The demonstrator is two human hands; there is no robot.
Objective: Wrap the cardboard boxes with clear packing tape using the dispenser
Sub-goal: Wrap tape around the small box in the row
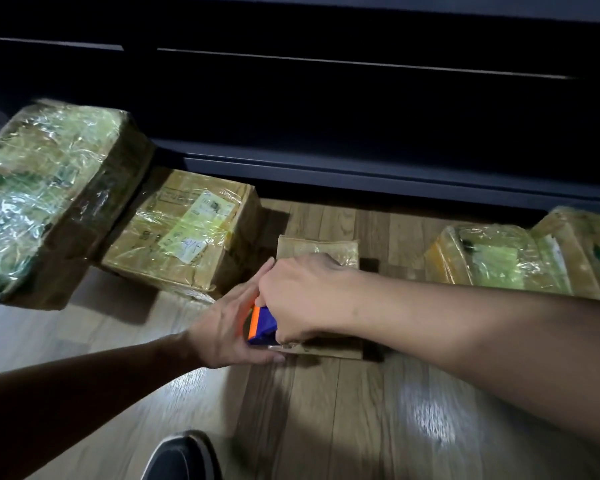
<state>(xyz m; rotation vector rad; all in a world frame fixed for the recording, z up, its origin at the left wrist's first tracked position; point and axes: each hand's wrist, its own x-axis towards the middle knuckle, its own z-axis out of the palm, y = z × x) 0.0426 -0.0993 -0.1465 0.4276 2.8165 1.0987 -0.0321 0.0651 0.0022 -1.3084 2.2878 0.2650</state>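
Right hand (305, 299): fingers curled round the blue-and-orange dispenser (262, 323), gripping it. Left hand (226, 330): fingers (253, 289) straight and pressed together, flat along the dispenser's left side; thumb at the near edge of the small box (317, 247). Dispenser sits on top of that small box, which lies on the wood floor (326, 410).

Box count: 5.
- 1 small box under both hands
- 1 labelled box (184, 230) just left of it
- 1 large box (49, 195) far left, tilted, blurred, covered in clear film
- 2 at right, both filmed: right front box (492, 261) and right rear box (579, 244)

1 dark shoe (184, 459) at the bottom edge. Dark cabinet (326, 116) behind.
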